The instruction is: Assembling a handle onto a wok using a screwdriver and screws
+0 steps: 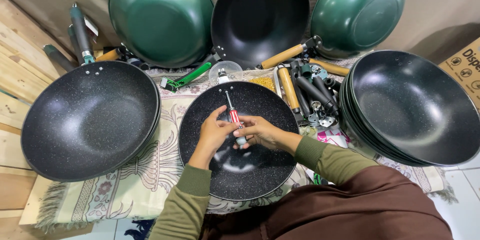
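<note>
I look down on a ring of pans; the big speckled black pan (90, 120) fills the left of the frame, a stack of black pans (415, 107) fills the right, and three more lean against the wall along the top: a green one (160, 15) at upper left, a black one (260, 15) at top centre, a green one (357, 10) at upper right; all of it sits on a patterned cloth (145, 180) over the floor.

At centre frame lies the middle pan (240, 170), open side up, directly under my hands; a heap of loose handles (305, 90), wooden and black, lies just right of its upper rim.

The screwdriver (233, 117) is over that pan's upper half; its long axis runs from lower right, where the grip is, up and slightly left to the tip, which points at the far rim near the rivets; I cannot tell whether the tip touches.

My right hand (257, 132) is curled tight round the red and grey grip, coming in from the right; my left hand (215, 132) comes from below left, fingers pinched narrow on the shaft just beside the right; both are equally near, touching the tool and each other.
</note>
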